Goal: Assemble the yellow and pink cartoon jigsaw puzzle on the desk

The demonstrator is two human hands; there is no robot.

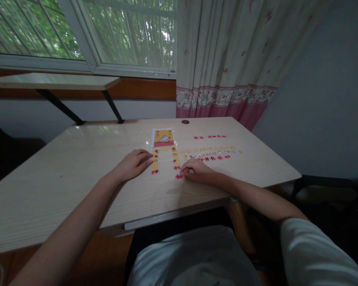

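Note:
A partly joined jigsaw puzzle [154, 163] lies on the table as a yellow frame with three sides, its lower ends red. My left hand [135, 163] rests at its left side with fingers stretched out, the tips at the edge pieces. At the lower right end, my right hand [197, 171] pinches a red puzzle piece [178, 176], which sits just below the right column. Directly above the frame lies a picture card [163, 138] showing a white cartoon figure on yellow and red. Loose puzzle pieces [219, 157] lie in rows beyond my right hand.
Farther back is a short row of red pieces [217, 136]. The pale wooden table [77, 178] has a round cable hole [185, 122] near its back edge. A raised shelf [53, 81] on dark struts stands at the back left. A curtain [226, 59] hangs behind.

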